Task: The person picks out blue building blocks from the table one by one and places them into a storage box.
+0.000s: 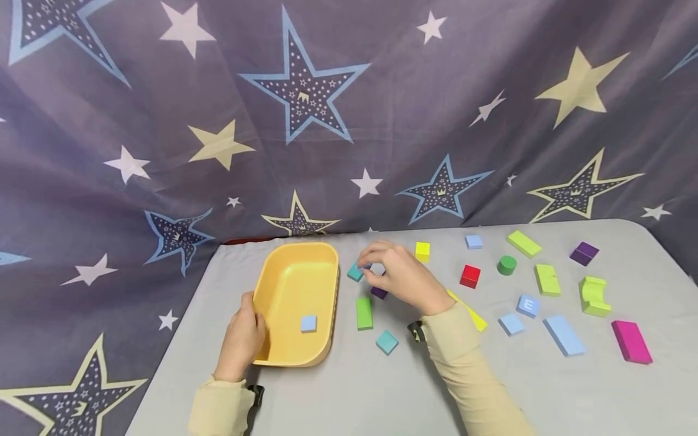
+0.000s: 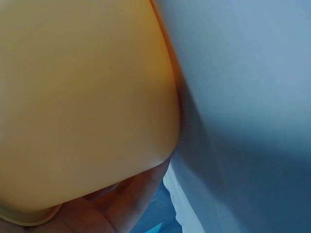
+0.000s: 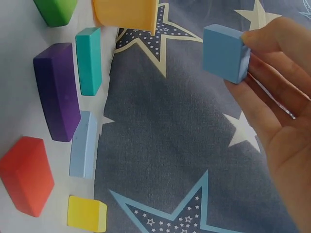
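Observation:
My left hand (image 1: 242, 336) grips the near left side of a yellow plastic tub (image 1: 263, 321), with the thumb over its rim. In the left wrist view the tub's outer wall (image 2: 92, 107) fills much of the picture, and fingers curl against it. One light blue block (image 1: 308, 324) lies inside the tub. My right hand (image 1: 406, 278) pinches a square light blue block (image 3: 222, 53) between thumb and fingers, raised above the table to the right of the tub. Near that hand lie a teal block (image 1: 355, 272), a purple block (image 1: 378, 292) and a green block (image 1: 364, 313).
Farther right on the grey table (image 1: 578, 399) lie several coloured blocks, among them a red block (image 1: 470, 276), a green cylinder (image 1: 506, 265) and a magenta block (image 1: 631, 342). A star-patterned cloth (image 1: 382, 121) hangs behind the table. A yellow piece (image 1: 474, 318) is partly behind the right sleeve.

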`<state>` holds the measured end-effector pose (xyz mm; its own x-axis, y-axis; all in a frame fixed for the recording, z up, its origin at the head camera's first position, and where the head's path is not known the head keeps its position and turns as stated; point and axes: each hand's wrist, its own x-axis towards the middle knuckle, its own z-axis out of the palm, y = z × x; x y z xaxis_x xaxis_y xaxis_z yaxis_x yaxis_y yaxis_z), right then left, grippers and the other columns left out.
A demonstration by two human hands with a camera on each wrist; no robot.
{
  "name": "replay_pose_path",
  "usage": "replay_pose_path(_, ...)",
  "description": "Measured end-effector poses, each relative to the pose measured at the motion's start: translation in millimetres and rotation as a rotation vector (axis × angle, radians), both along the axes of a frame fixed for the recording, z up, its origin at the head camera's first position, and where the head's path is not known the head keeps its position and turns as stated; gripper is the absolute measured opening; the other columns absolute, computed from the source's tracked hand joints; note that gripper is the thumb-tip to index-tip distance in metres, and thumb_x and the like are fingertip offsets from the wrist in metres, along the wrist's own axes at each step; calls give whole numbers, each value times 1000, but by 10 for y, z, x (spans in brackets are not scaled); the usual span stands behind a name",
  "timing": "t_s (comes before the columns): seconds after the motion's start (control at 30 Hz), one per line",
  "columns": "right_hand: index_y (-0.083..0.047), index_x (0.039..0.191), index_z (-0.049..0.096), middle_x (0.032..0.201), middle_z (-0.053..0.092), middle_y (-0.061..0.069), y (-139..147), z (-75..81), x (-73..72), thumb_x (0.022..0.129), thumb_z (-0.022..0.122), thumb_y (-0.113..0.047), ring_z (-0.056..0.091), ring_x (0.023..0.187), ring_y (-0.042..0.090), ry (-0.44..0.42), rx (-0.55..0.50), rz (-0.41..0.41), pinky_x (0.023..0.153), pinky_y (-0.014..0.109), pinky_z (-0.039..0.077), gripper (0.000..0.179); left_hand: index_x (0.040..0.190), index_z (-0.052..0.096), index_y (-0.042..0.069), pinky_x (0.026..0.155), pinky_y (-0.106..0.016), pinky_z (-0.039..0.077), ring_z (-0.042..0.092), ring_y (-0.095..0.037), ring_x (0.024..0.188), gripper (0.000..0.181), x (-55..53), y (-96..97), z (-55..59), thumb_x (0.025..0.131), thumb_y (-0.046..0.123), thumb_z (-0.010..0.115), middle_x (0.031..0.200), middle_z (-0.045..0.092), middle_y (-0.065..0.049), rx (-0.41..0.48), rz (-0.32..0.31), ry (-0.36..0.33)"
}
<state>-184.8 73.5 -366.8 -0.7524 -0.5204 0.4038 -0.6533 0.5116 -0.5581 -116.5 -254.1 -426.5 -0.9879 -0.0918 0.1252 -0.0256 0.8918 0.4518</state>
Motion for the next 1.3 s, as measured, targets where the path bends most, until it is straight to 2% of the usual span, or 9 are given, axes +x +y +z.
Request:
replay_pose_path(0.2, -5, 100, 78, 106, 71, 2, -31, -26, -23, 85, 73, -4, 64, 104, 19, 22, -30, 6, 92, 34, 53, 16, 139, 35, -8, 75, -61, 49, 64, -53, 92, 42, -67, -34, 12, 100, 3, 42, 107, 63, -38, 0, 4, -34)
replay_pose_path(0.3, -6, 100, 78, 106, 71, 1, -59, -48, -19, 86, 72, -6, 64, 104, 17, 26, -23, 18, 92, 33, 53, 15, 140, 35, -7, 76, -60, 49, 64, -52, 94, 42, -65, -41, -3, 100, 4, 41, 108, 62, -38, 2, 12, -53)
replay_pose_path(0.63, -8, 100, 78, 105, 71, -1, -132, -105, 3, 86, 71, -5, 63, 105, 16, 27, -28, 54, 95, 30, 51, 16, 139, 36, -7, 76, -59, 49, 64, -51, 92, 42, -52, 8, -7, 100, 3, 43, 106, 64, -37, 9, 17, -46)
replay_pose_path(0.97, -6, 102, 77, 108, 70, 2, -247, -153, 34, 87, 70, -5, 63, 107, 17, 35, -4, 101, 97, 31, 49, 16, 142, 35, -5, 78, -58, 50, 65, -49, 97, 43, -69, 5, -28, 101, 4, 42, 113, 63, -36, 13, 49, -81)
replay_pose_path(1.3, -9, 103, 76, 110, 70, 1, -359, -151, 83, 89, 69, -9, 62, 110, 17, 54, 33, 109, 99, 31, 48, 17, 142, 35, -6, 78, -58, 50, 65, -48, 96, 42, -30, -25, -6, 101, 5, 42, 114, 63, -35, 22, 50, -84)
